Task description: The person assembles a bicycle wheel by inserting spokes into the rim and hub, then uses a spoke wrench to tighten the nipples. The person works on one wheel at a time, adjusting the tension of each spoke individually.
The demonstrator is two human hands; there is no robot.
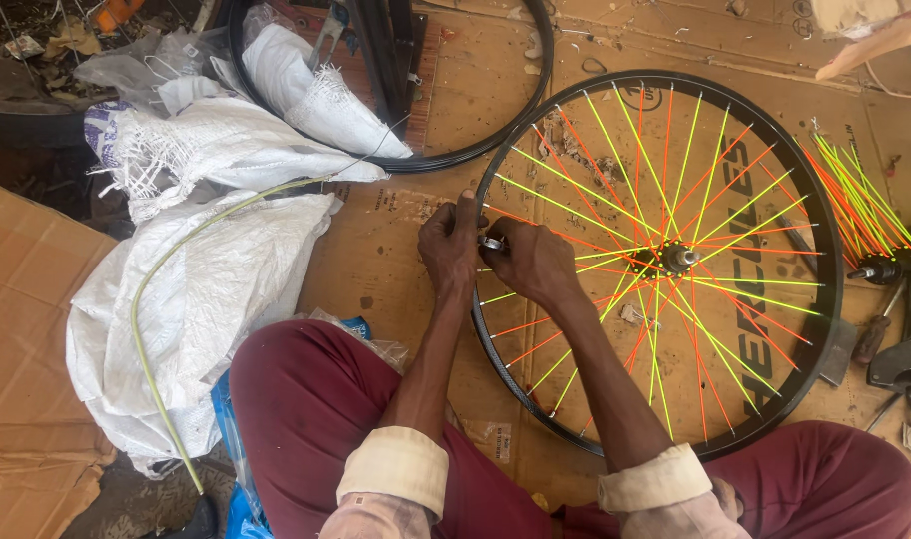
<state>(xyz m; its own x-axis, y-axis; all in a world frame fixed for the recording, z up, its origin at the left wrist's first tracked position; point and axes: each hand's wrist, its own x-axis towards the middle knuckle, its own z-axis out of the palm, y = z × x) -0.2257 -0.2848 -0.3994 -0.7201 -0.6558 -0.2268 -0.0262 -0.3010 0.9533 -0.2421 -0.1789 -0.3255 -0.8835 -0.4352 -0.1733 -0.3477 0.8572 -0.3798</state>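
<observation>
Black wheel rim [495,185] carries alternating neon yellow and orange spokes [615,160].

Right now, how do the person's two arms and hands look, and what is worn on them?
Both hands, left hand and right hand, are bare, without gloves. The forearms are uncovered. Each arm has a pale cream sleeve rolled up into a thick cuff near the elbow. No watch or rings are visible.
</observation>
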